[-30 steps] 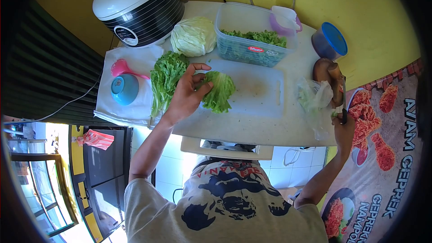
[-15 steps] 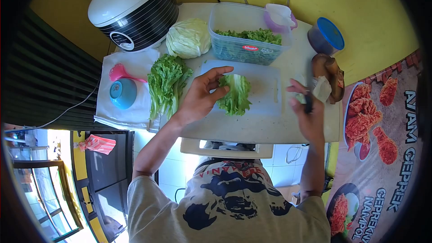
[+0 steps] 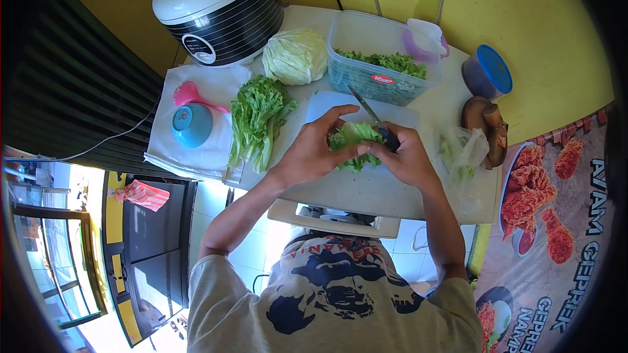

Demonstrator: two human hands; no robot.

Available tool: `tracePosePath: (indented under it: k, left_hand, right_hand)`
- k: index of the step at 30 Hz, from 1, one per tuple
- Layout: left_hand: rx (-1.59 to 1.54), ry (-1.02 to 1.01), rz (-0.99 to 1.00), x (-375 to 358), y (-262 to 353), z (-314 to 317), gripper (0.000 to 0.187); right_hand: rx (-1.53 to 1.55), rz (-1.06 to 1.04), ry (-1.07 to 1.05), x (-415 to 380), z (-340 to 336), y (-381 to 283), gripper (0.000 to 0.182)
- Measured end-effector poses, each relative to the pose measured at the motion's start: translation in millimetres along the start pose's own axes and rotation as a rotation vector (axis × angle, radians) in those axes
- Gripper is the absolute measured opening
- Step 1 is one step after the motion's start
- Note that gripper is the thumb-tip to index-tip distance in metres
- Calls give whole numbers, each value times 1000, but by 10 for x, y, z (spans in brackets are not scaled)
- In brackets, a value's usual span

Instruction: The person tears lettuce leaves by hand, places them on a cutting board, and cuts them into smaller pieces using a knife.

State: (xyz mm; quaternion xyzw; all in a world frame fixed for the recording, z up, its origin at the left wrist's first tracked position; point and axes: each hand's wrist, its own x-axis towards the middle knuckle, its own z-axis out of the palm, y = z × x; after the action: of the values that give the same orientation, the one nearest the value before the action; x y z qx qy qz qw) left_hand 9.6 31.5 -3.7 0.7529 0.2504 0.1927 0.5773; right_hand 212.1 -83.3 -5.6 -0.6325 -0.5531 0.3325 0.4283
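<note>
Over the white cutting board (image 3: 322, 103), my left hand (image 3: 313, 150) is closed on a piece of green lettuce (image 3: 356, 136), with the thumb across its near side. My right hand (image 3: 411, 157) grips the black handle of a knife (image 3: 367, 106), whose blade points up and away to the left. The fingers of this hand also touch the lettuce's right edge. Left of the board lies a bunch of leaf lettuce (image 3: 260, 114). Behind the board, a clear plastic container (image 3: 379, 91) holds torn lettuce leaves.
A pale cabbage (image 3: 296, 56) sits beside the rice cooker (image 3: 226, 19). A blue bowl (image 3: 191, 126) and a pink ladle (image 3: 191, 94) rest on white cloth. At right are a plastic bag (image 3: 466, 157), a stone mortar (image 3: 476, 116) and a blue-lidded tub (image 3: 487, 73).
My right hand has moved left from the bag side, bringing the knife to the lettuce. The lettuce is now bunched between both hands. The view has shifted slightly.
</note>
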Motion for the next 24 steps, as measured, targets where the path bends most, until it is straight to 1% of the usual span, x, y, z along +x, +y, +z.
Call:
tracePosePath:
  k: [2,4,5,7,8,10,11,13,16,19,22,23,24]
  left_hand:
    - [172,8,-40,50,29,-38,66]
    - [327,33,-96,86,83,-73,69]
    - [371,93,4,102,9,-63,68]
    - [455,209,204,151,-245,-16,66]
    - [488,216,202,167,-325,1,64]
    - [554,233,193,167,-381,18,60]
    - [628,239,223,165,-391,18,58]
    - [770,249,280,139,-364,32,52]
    - [905,263,401,148,-387,21,39]
    - [990,330,445,103,-413,33,25]
    - [1085,442,461,57,-380,43,20]
    - [1083,439,474,59,-402,47,21]
    - [1082,436,486,65,-439,53,22]
  right_hand:
    - [-30,-2,-3,93,-30,43,26]
    - [-153,26,9,176,-66,42,25]
    - [-215,40,16,208,-81,44,24]
    - [-288,22,62,284,-12,257,26]
    - [-325,12,84,303,11,350,28]
    - [-419,47,113,301,58,295,28]
    - [-466,64,128,310,81,272,29]
    - [-449,20,180,309,119,304,29]
    - [-459,-38,219,284,142,321,28]
    - [-472,-42,246,264,170,304,27]
    - [-495,-72,262,243,175,341,30]
    - [-503,-92,264,238,184,355,31]
    - [-448,-149,291,224,190,342,32]
